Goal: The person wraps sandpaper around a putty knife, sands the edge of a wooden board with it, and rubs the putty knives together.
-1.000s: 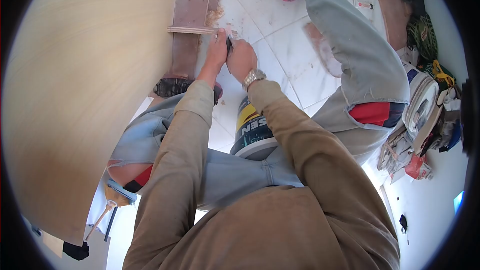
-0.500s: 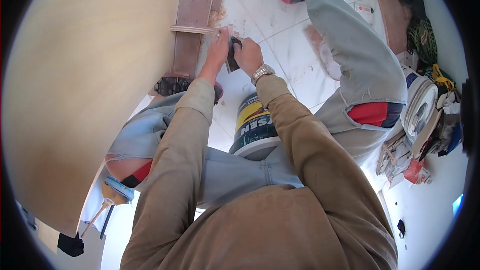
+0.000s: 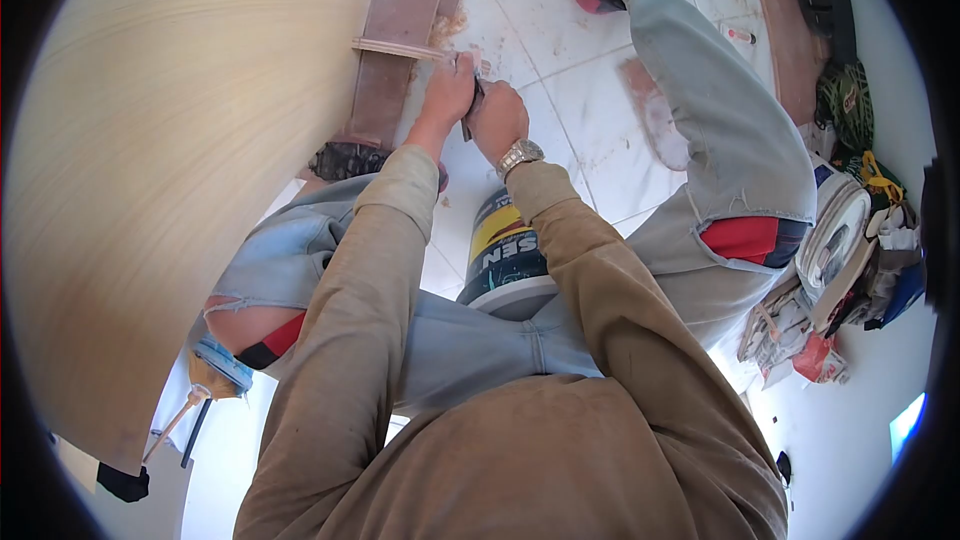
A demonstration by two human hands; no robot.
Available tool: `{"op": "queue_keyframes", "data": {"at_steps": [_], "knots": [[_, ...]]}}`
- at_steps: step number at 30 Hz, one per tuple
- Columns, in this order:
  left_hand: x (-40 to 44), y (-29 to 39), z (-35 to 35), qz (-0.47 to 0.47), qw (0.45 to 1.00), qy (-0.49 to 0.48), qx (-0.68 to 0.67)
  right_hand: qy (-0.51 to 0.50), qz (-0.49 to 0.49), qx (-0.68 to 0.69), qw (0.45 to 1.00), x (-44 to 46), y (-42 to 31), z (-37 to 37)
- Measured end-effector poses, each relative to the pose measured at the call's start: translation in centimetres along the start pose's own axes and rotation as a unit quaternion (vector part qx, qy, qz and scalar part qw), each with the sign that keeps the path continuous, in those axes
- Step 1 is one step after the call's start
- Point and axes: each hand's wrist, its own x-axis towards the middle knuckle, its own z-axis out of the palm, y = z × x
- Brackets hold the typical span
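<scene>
My right hand (image 3: 498,120), a metal watch at its wrist, is closed around a dark flat hand tool (image 3: 468,128) whose exact kind is mostly hidden by the fingers. Pressed close beside it, my left hand (image 3: 448,90) has its fingers curled near the tool's upper end; what they grip is hidden. A thin wooden strip (image 3: 400,48) reaches from the large pale wood panel (image 3: 180,160) up to my left fingers. Below my hands, between my legs, stands a dark paint bucket (image 3: 510,255) with a yellow band.
Reddish-brown boards (image 3: 400,10) lie beyond the panel on the dusty tiled floor (image 3: 580,120). A small red-and-white item (image 3: 738,35) lies near my right foot. At right are a white bucket (image 3: 835,220), a green net bag (image 3: 848,95) and piled rags. A broom (image 3: 212,372) is at lower left.
Both hands have shifted slightly, and the left fingers are now more curled. The dark tool has turned more edge-on and shows less. The view has moved a little.
</scene>
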Motion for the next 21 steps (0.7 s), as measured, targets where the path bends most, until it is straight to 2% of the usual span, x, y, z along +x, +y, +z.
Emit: {"op": "queue_keyframes", "data": {"at_steps": [6,7,9,13,18,21], "knots": [[-0.3,-0.1,1.2,0.017,0.998,0.05,-0.017,0.049,-0.007,0.043,0.998,0.6,0.9,0.8],[0.1,0.1,1.0,0.014,0.999,0.035,-0.029,0.061,-0.015,0.051,0.997,0.9,0.8,0.8],[-0.5,-0.4,0.4,-0.004,0.998,0.0,-0.056,0.03,0.017,0.052,0.998,1.5,1.4,0.6],[-0.4,-1.0,0.9,0.001,0.996,0.018,-0.089,0.023,0.043,0.068,0.996,1.7,1.1,0.0],[-0.1,-1.8,1.0,-0.011,0.992,0.03,-0.121,0.051,0.054,0.073,0.995,2.7,1.6,0.1],[0.3,-1.4,0.6,-0.01,0.996,-0.006,-0.089,0.009,0.025,0.07,0.997,1.4,0.0,0.0]]}}
